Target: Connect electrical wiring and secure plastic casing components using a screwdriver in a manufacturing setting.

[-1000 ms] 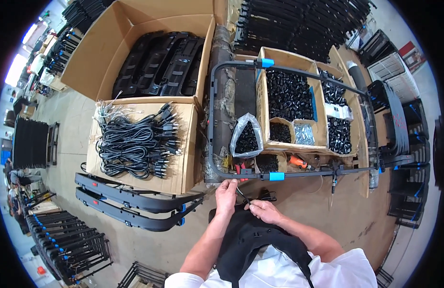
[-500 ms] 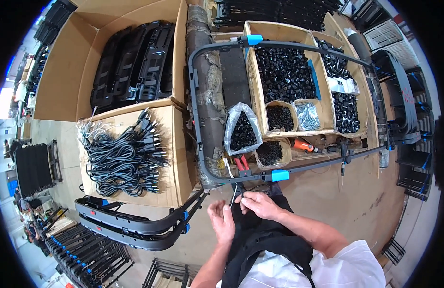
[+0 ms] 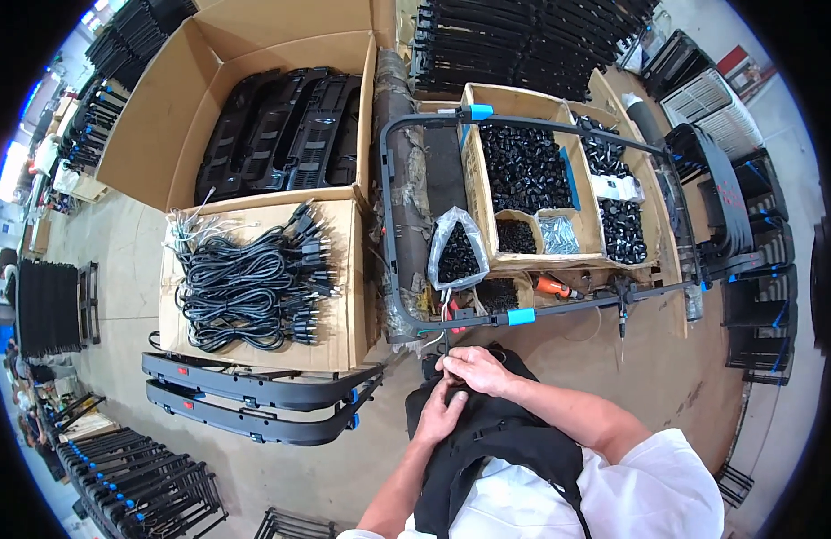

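Observation:
In front of my body, my right hand is closed with its fingertips around a thin black cable that comes down from the near bar of a black frame. My left hand is right below it, fingers bent and meeting the right fingertips; what it pinches is hidden. The large rounded black frame lies over the bench, with blue clips on its bars. A white wire runs by its near left corner, beside a red-handled tool.
A carton of black plastic panels stands at the far left, behind bundled black cables on cardboard. A wooden box holds small black parts and screws. An orange power tool lies beneath the frame. More curved frames are stacked lower left.
My left hand has moved up and right, from beside the cable to against my right hand, and its fingers have closed. The whole view has shifted slightly.

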Demonstrator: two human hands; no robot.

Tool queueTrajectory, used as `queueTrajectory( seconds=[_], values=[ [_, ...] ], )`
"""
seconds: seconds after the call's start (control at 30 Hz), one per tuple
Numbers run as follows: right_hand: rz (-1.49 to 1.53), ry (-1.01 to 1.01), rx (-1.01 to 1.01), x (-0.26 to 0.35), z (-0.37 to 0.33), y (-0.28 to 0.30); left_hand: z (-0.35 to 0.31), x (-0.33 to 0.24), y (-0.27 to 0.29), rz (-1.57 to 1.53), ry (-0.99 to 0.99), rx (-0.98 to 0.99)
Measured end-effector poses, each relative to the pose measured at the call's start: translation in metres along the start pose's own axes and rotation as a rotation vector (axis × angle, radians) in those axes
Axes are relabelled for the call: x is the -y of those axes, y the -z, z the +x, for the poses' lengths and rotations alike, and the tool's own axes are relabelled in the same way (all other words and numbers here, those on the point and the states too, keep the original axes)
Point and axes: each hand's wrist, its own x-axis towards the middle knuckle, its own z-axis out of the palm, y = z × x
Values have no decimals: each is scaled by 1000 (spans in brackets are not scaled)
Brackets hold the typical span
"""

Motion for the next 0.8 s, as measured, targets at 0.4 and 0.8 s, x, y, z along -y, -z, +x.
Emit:
queueTrajectory(
  seconds=[0.4, 0.8],
  values=[
    [-716, 134, -118, 133, -14, 53, -12, 22, -2, -149, 142, -42],
    [-347, 74, 172, 50, 123, 91, -21, -12, -2, -354, 406, -274]
  ],
)
